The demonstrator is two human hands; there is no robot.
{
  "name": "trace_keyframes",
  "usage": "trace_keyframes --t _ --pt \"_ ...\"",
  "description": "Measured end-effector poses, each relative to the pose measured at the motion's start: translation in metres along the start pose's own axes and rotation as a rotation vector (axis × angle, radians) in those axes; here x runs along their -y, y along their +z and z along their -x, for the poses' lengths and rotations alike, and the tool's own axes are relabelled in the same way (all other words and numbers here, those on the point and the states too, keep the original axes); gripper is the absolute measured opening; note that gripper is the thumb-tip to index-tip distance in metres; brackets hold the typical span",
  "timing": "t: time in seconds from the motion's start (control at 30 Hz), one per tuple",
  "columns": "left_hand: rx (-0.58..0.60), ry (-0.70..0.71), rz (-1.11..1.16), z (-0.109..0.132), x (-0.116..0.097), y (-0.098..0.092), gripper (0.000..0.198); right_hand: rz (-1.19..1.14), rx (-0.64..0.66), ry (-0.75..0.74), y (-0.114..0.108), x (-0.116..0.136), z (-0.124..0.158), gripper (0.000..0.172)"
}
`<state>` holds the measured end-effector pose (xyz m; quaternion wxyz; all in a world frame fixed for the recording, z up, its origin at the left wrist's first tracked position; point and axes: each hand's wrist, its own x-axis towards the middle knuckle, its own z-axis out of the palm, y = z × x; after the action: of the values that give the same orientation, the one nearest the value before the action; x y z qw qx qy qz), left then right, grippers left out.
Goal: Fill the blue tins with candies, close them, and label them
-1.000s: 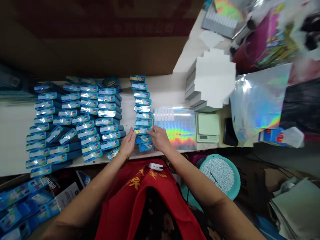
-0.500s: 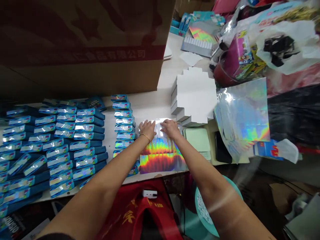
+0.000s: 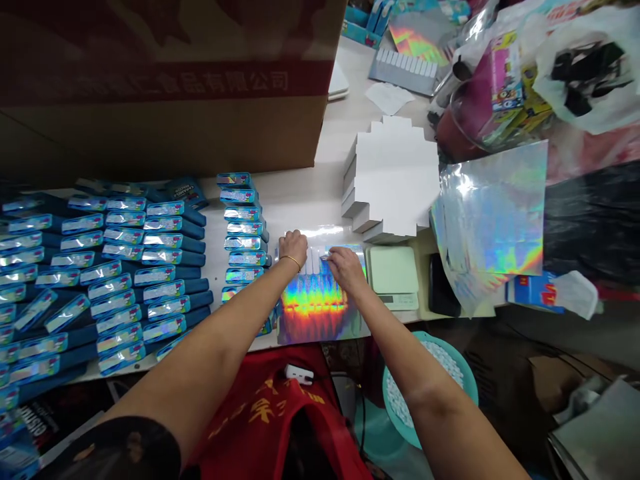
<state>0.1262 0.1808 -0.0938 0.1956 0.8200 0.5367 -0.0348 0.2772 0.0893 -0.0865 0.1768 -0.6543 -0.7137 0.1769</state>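
Note:
A shiny holographic sheet (image 3: 320, 320) lies on the table in front of me, with narrow white strips (image 3: 313, 260) showing in its upper middle. My left hand (image 3: 293, 248) rests on the sheet's upper left part, its fingers curled and closed downward; what they grip, if anything, is hidden. My right hand (image 3: 345, 268) is right of the white strips, thumb and fingers pinched together at the sheet. Something small and shiny at those fingertips is too small to name. A column of blue packs (image 3: 243, 243) stands just left of my left hand.
Many more blue packs (image 3: 165, 240) fill the left side. A big cardboard box (image 3: 200, 133) rises behind. White flat cartons (image 3: 395, 173) are stacked at right, near a pale green scale (image 3: 393, 270), a dark phone-like object (image 3: 443, 290) and holographic sheets (image 3: 495, 213). A teal basin (image 3: 470, 380) stands below.
My fingers, spread flatter on the sheet before, are now curled in on the left and pinched on the right. More of the white strips shows between them. The view has shifted slightly.

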Motion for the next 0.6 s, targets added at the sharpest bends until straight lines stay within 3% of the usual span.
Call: trace_keyframes --t 0.1,0.2,0.27,0.33,0.47,0.6 --pt "0.018 -0.011 0.025 0.000 0.000 -0.002 0.016 -0.262 -0.070 0.098 -0.025 0.014 0.009 0.012" --pt "-0.003 -0.050 0.128 0.002 -0.003 -0.009 0.015 -0.547 -0.056 0.250 -0.062 0.039 0.024 0.011" --pt "-0.020 -0.065 0.333 0.011 -0.007 -0.021 0.016 -0.732 -0.048 0.398 -0.084 0.061 0.034 0.012" --pt "0.053 -0.047 0.698 0.029 -0.008 -0.038 0.027 -0.901 -0.058 0.534 -0.098 0.082 0.040 0.014" --pt "0.352 -0.027 1.404 0.088 0.006 -0.076 0.047 -1.193 -0.044 0.679 -0.093 0.118 0.046 0.017" --pt "0.257 -0.174 1.563 0.152 0.038 -0.096 0.045 -1.410 0.021 0.739 -0.068 0.157 0.053 0.018"
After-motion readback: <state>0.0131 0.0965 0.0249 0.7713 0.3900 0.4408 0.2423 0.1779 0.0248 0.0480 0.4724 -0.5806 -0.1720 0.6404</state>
